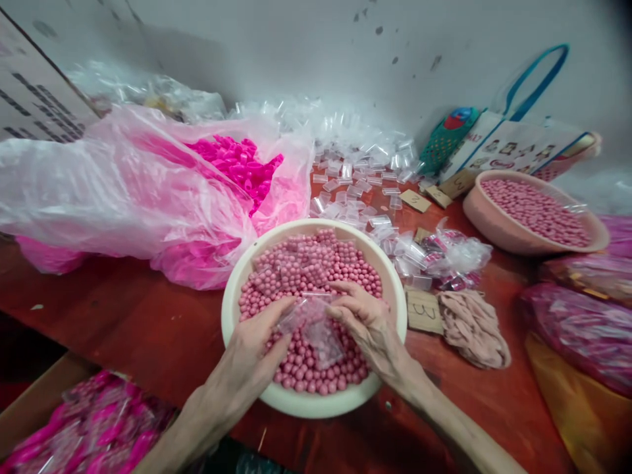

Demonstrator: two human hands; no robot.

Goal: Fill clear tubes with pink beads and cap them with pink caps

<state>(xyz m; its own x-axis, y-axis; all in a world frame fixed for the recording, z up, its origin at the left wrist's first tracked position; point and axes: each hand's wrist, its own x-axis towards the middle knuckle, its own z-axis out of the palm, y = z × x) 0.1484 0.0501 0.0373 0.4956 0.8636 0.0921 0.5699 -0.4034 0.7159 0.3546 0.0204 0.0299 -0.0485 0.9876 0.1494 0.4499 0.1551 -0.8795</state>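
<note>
A white basin (pixel 232 276) full of pink beads (pixel 306 375) stands in the middle. Over the beads, my left hand (pixel 259 342) and my right hand (pixel 363 319) hold a small clear plastic bag (pixel 320 332) between them. The fingers of both hands pinch it near its top edge. Whether anything lies inside the bag is hard to tell, as beads show behind it. Several filled clear packets of pink beads (pixel 303 260) rest on the loose beads at the back of the basin.
Left stands a large plastic bag (pixel 123 197) with bright pink pieces (pixel 237 164). Clear plastic pieces (pixel 355 191) spread behind the basin. To the right lie a cardboard tag (pixel 424 311), a beige cloth (pixel 474 329) and a second bead basin (pixel 494 227). A box of pink packets (pixel 93 421) sits lower left.
</note>
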